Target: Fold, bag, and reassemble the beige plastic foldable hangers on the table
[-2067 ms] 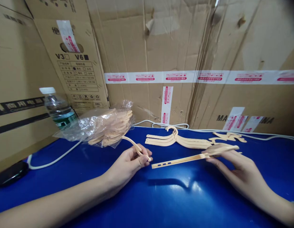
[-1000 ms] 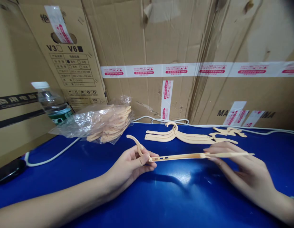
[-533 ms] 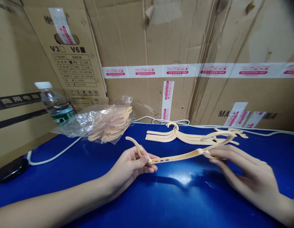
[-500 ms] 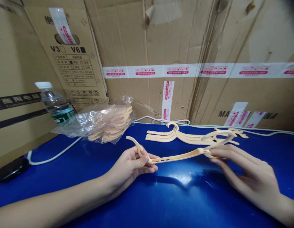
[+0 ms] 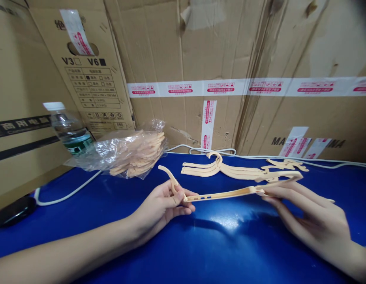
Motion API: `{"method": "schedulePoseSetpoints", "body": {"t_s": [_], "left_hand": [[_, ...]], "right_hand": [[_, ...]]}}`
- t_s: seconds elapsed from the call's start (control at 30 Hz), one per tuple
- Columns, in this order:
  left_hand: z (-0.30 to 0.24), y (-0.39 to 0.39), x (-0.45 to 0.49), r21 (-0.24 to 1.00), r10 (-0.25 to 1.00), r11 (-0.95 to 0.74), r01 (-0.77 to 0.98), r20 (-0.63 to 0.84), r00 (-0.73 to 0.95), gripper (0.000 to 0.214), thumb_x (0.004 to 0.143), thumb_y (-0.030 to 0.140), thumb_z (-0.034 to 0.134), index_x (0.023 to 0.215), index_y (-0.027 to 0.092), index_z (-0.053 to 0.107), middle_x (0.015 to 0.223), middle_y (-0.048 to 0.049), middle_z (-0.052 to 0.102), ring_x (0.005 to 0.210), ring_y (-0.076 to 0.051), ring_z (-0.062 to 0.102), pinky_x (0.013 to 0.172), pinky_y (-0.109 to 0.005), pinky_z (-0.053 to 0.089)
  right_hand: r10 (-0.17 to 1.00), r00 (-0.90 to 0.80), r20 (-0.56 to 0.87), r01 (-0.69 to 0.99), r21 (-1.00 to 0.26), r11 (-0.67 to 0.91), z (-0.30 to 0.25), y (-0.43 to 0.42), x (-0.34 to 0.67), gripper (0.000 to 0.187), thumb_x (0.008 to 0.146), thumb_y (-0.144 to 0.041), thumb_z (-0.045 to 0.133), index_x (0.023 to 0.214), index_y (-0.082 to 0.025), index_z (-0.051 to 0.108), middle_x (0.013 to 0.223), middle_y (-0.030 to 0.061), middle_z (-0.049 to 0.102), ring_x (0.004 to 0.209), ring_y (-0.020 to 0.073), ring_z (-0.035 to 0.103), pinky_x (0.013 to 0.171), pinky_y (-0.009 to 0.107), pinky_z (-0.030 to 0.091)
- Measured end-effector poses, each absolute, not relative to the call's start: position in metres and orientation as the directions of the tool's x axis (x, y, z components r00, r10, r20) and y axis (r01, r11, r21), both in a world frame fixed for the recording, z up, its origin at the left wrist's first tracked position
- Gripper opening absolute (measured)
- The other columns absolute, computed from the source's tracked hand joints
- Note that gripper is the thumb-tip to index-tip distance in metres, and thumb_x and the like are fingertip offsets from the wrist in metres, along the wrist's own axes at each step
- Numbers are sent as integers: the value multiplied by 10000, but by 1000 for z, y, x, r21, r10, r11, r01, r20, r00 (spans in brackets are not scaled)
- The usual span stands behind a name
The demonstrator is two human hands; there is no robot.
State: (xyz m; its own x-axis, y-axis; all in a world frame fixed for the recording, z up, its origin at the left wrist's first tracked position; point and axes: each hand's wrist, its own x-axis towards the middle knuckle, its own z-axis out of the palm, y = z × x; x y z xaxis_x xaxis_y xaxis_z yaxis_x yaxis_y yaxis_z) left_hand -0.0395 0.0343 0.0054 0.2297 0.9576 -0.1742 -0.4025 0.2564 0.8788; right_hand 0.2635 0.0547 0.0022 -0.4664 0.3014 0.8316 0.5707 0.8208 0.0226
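Observation:
Between my two hands, a beige plastic folding hanger point(image 5: 224, 195) is held above the blue table. My left hand point(image 5: 163, 205) pinches its left end between thumb and fingers, where a short curved piece sticks up. At the other end, the fingers of my right hand point(image 5: 313, 213) are closed on the joint, beside the hook that slants up to the right. Small slots show along the hanger's arm near my left fingers. Behind it, several assembled hangers point(image 5: 212, 170) lie stacked on the table.
A clear plastic bag point(image 5: 135, 154) of beige hanger pieces lies back left, next to a water bottle point(image 5: 68, 130). Loose small pieces point(image 5: 286, 164) lie back right. A black mouse point(image 5: 15, 212) and white cable point(image 5: 67, 197) are at left. Cardboard boxes point(image 5: 183, 55) wall the back.
The hook at the right end has tilted lower and points further right. My right fingers have shifted slightly around the joint; my left hand has barely moved.

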Motion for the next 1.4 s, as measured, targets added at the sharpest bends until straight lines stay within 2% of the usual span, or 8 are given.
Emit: {"method": "schedulePoseSetpoints", "body": {"t_s": [0.23, 0.37, 0.6, 0.8, 1.07, 1.4], "left_hand": [[5, 35, -41, 893, 939, 278, -354, -175, 297, 315, 675, 312, 895, 814, 112, 696, 834, -57, 719, 705, -155, 702, 694, -252, 546], [5, 34, -40, 900, 942, 257, -352, -152, 300, 332, 649, 311, 909, 770, 105, 679, 758, -45, 706, 651, -139, 677, 658, -245, 524], [-3, 35, -39, 912, 974, 144, -384, -62, 218, 407, 594, 342, 931, 696, 138, 594, 721, -52, 725, 576, -124, 632, 601, -242, 486], [0, 34, -35, 934, 985, 93, -346, -35, 170, 440, 593, 346, 923, 663, 147, 537, 679, -33, 708, 523, -104, 592, 532, -220, 428], [0, 32, -36, 924, 982, 136, -357, -77, 173, 405, 597, 294, 917, 665, 147, 546, 764, -55, 738, 587, -132, 642, 623, -266, 492], [0, 33, -38, 910, 977, 154, -385, -83, 196, 418, 607, 268, 922, 664, 148, 525, 792, -75, 754, 610, -150, 677, 649, -284, 527]], "right_hand": [[293, -452, 842, 588, 35, 808, -2, 54, 267, 217, 851, -74, 606, 1025, -198, 645, 870, 64, 720, 736, 175, 706, 667, 262, 577], [291, -462, 838, 578, 36, 815, -1, 53, 266, 224, 842, -72, 610, 1016, -204, 661, 890, 77, 739, 746, 192, 726, 678, 282, 599], [286, -504, 815, 540, 39, 841, 7, 46, 262, 314, 831, -48, 551, 1055, -230, 674, 888, 43, 755, 714, 168, 734, 629, 234, 594], [280, -528, 801, 546, 68, 835, 7, 43, 261, 231, 840, -57, 584, 1014, -186, 665, 877, 70, 756, 744, 174, 734, 666, 233, 592], [305, -499, 811, 574, 45, 817, 5, 46, 260, 184, 851, -94, 597, 984, -197, 673, 873, 72, 752, 734, 186, 735, 659, 258, 604], [316, -476, 821, 551, -2, 834, 5, 48, 260, 276, 834, -65, 581, 1035, -228, 678, 890, 40, 747, 747, 173, 734, 652, 236, 597]]}}
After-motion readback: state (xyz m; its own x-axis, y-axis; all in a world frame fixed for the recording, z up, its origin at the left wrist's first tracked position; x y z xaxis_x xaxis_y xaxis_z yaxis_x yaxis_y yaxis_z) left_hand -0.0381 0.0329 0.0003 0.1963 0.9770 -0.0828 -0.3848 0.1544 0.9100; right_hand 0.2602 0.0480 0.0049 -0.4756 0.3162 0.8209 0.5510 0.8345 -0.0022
